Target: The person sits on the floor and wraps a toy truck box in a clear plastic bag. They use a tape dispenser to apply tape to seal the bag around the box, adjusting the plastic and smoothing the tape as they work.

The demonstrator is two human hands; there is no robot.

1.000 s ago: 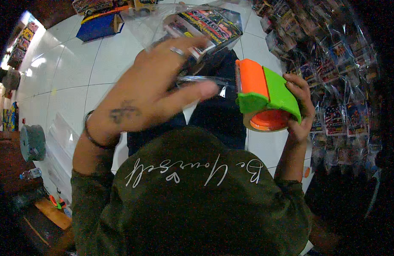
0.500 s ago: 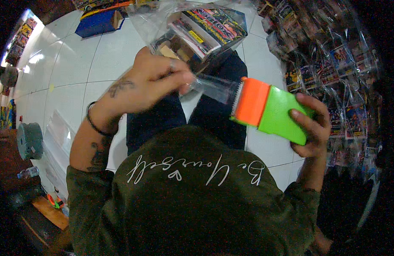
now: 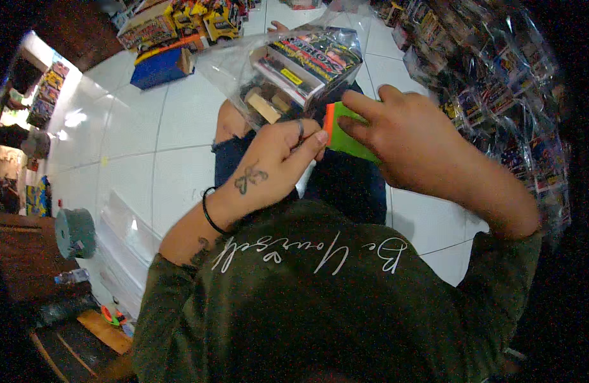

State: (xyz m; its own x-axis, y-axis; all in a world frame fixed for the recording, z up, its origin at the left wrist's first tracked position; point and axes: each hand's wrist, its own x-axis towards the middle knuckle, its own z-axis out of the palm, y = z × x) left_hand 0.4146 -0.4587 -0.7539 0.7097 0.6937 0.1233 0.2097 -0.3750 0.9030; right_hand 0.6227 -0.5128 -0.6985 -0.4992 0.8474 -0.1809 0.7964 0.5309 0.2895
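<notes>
In my right hand (image 3: 412, 131) is a tape dispenser (image 3: 355, 135), its body green and its front orange, held tilted over my lap. My left hand (image 3: 272, 156) pinches thumb against fingers right at the dispenser's front edge, on the end of the clear tape; the strip itself hardly shows here. Just beyond both hands a printed box (image 3: 323, 51) rests in a clear plastic bag (image 3: 221, 64) by my knees. The box's near side shows a white inner part and a pale tan block (image 3: 262, 108). My right fingers cover much of the dispenser.
A blue box (image 3: 157, 69) and yellow toy vehicles (image 3: 208, 22) stand far left. Plastic-wrapped packages (image 3: 499, 96) line the right side. At left are a grey-green roll (image 3: 75, 233), clear plastic sheets (image 3: 122, 230) and a bottle (image 3: 71, 276). Someone's hand or foot (image 3: 278, 27) shows beyond the bag.
The dispenser has moved left and away from me, up to my left hand and the bagged box. The tape strip stretched between my hands has shortened out of sight. My view has shifted slightly.
</notes>
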